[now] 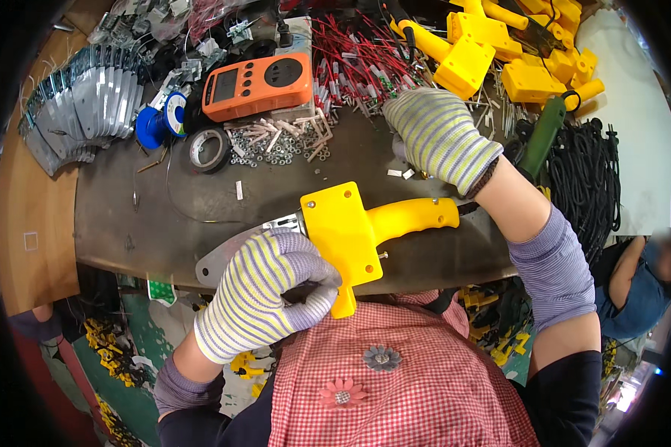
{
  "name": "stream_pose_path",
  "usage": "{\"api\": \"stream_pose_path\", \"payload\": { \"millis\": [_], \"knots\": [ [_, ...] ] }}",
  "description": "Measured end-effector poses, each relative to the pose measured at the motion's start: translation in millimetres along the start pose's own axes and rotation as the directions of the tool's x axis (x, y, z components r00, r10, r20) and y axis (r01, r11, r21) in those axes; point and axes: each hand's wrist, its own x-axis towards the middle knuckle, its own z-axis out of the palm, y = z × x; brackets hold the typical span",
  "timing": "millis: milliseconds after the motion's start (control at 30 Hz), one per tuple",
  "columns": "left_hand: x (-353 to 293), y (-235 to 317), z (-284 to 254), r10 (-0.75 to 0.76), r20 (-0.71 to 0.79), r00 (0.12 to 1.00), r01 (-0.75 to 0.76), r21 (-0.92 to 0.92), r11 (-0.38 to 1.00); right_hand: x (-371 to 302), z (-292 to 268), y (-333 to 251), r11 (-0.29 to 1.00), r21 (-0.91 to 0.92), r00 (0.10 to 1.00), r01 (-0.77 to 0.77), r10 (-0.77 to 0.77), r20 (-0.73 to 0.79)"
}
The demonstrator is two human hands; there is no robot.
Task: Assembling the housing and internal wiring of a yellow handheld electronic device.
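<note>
A yellow hand tool (337,237) with a box-shaped housing, a straight handle and a flat grey blade lies at the table's front edge. My left hand (265,290), in a striped knit glove, is closed at the housing's left side, thumb and fingers together against its lower corner. A screw (384,255) sticks out of the housing's right side. In a matching glove, my right hand (441,138) hovers beyond the handle, close to a heap of red wires (358,63). Its fingers point down and away, and their tips are mostly hidden.
Behind lie an orange meter (257,86), black tape (209,150), a blue spool (160,121), loose nuts (268,153) and grey blades (89,97). Yellow housings (529,80), a green-handled tool (542,138) and black cables (585,182) crowd the right. Another person (637,287) sits at far right.
</note>
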Motion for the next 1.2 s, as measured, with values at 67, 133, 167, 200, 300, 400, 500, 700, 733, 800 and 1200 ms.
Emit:
{"api": "stream_pose_path", "payload": {
  "millis": [67,133,167,200,300,400,500,700,733,800,1200],
  "knots": [
    [1,0,0,-0.020,0.005,1.000,0.020,-0.030,0.999,-9,-1,5,0.994,0.107,0.998,-0.018,0.024,-0.055],
    [0,1,2,-0.054,-0.007,0.999,0.054,-0.038,0.998,-19,-4,7,0.949,0.306,0.988,-0.076,0.114,-0.108],
    [-2,1,2,-0.090,-0.018,0.996,0.089,-0.047,0.995,-26,-12,7,0.948,0.311,0.989,-0.068,0.105,-0.105],
    [-3,0,2,-0.091,-0.019,0.996,0.090,-0.049,0.995,-35,-25,7,0.856,0.495,0.978,-0.147,0.202,-0.058],
    [-2,-1,1,-0.070,-0.022,0.997,0.069,-0.064,0.996,-68,-50,4,0.618,0.734,0.929,-0.282,0.368,0.048],
    [-3,2,-1,-0.149,0.020,0.989,0.150,-0.058,0.987,-100,-49,-3,0.398,0.863,0.888,-0.310,0.446,0.113],
    [-3,5,-3,-0.218,0.060,0.974,0.220,-0.028,0.975,-120,-58,-9,0.571,0.794,0.952,-0.208,0.305,0.030],
    [0,6,-2,-0.227,0.045,0.973,0.226,0.031,0.974,-119,-40,-16,0.730,0.683,0.974,0.039,0.126,-0.190],
    [1,6,-2,-0.230,0.052,0.972,0.227,0.056,0.972,-116,-39,-18,0.774,0.632,0.975,0.041,0.108,-0.195],
    [3,9,-2,-0.281,0.054,0.958,0.280,0.026,0.960,-113,-36,-18,0.809,0.586,0.976,0.051,0.084,-0.202],
    [13,11,0,-0.090,0.059,0.994,0.074,0.229,0.971,-140,-21,-17,0.957,0.183,0.899,0.227,-0.133,-0.418]
  ]
}}
